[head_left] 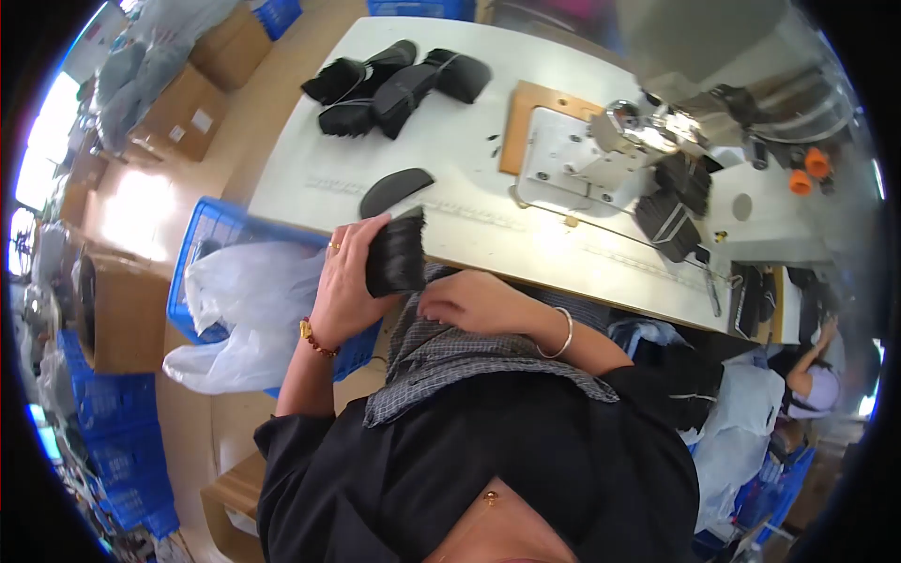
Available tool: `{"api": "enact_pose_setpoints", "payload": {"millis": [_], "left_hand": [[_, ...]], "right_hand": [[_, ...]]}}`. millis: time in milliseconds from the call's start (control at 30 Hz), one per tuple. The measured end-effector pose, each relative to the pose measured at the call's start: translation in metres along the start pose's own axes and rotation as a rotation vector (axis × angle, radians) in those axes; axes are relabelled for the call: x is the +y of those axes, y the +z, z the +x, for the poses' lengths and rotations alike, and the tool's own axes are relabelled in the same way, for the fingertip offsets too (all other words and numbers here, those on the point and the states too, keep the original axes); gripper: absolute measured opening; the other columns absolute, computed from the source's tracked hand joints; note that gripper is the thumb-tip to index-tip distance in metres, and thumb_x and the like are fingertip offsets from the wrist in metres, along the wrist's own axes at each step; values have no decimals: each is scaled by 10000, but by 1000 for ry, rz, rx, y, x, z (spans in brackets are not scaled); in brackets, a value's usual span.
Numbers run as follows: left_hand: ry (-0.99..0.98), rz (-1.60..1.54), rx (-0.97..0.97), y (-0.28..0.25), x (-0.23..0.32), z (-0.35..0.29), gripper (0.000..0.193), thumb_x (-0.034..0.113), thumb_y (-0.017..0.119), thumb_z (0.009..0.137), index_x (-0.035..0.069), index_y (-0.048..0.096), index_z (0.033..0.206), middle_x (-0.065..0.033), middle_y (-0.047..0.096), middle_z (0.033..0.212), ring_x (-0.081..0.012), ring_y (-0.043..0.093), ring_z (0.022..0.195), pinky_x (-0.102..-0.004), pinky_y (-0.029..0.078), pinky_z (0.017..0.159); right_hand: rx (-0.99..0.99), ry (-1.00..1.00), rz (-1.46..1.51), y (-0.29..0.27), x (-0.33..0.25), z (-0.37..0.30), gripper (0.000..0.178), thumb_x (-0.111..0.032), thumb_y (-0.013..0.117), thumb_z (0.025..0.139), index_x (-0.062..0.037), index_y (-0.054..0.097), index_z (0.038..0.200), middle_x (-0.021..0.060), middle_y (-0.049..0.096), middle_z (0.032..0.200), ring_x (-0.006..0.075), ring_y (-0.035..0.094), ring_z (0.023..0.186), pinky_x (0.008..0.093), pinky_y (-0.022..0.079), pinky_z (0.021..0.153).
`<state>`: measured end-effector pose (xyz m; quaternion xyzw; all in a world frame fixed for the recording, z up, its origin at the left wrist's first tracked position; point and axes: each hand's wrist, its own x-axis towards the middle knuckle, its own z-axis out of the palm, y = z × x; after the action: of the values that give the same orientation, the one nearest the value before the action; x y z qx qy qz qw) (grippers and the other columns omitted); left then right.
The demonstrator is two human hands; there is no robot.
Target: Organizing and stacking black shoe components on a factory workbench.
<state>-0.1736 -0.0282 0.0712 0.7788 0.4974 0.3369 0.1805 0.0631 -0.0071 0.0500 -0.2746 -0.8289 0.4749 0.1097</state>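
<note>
My left hand (346, 263) is closed around a thick stack of black fabric pieces (398, 255), held upright just off the table's near edge. Beside it, my right hand (477, 302) hovers in front of my lap, fingers loosely bent and apart, with nothing visible in them. Just beyond the stack, a single half-moon black piece (396, 191) lies flat on the white table (310, 174).
Tied bundles of black pieces (405, 89) rest at the table's far left. A sewing machine (610, 155) stands to the right, near more tied black pieces (668, 225). Left of me is a blue crate (214, 214) with white plastic bags (253, 286). Another person (815, 387) works at far right.
</note>
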Motion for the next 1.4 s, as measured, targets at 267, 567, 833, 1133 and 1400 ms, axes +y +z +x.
{"api": "enact_pose_setpoints", "payload": {"millis": [267,567,833,1133,1400], "left_hand": [[456,302,-155,50,53,72,964,34,815,583,193,481,1474,-77,498,1319,-318,487,1247,-449,428,1051],[282,86,-438,96,60,101,1102,93,893,586,120,331,1534,-166,516,1321,-410,494,1223,-471,434,1063],[234,12,-368,101,52,97,1145,115,923,567,99,332,1546,-162,519,1324,-392,500,1198,-471,412,1080],[280,-15,-368,104,44,101,1141,141,922,576,87,327,1548,-162,525,1298,-388,491,1188,-467,414,1076],[313,-31,-447,94,41,112,1108,120,906,584,102,349,1542,-153,534,1239,-395,497,1138,-469,436,1040]], "right_hand": [[592,121,1290,-58,29,-81,497,-419,335,1120,-58,492,1425,38,664,1082,116,652,955,281,549,813],[868,-14,150,-45,69,-97,663,-312,628,986,-13,363,1516,153,484,1421,277,468,1330,390,342,1151],[1110,29,107,-36,80,-93,682,-184,758,874,-5,427,1443,200,545,1287,333,542,1206,414,435,1061],[1110,44,-134,-58,83,-104,219,64,695,846,-9,675,1051,92,639,1009,212,635,899,295,518,802],[1109,-76,-679,-65,71,-98,192,-55,748,760,-94,670,931,36,600,874,230,612,830,358,459,775]]}}
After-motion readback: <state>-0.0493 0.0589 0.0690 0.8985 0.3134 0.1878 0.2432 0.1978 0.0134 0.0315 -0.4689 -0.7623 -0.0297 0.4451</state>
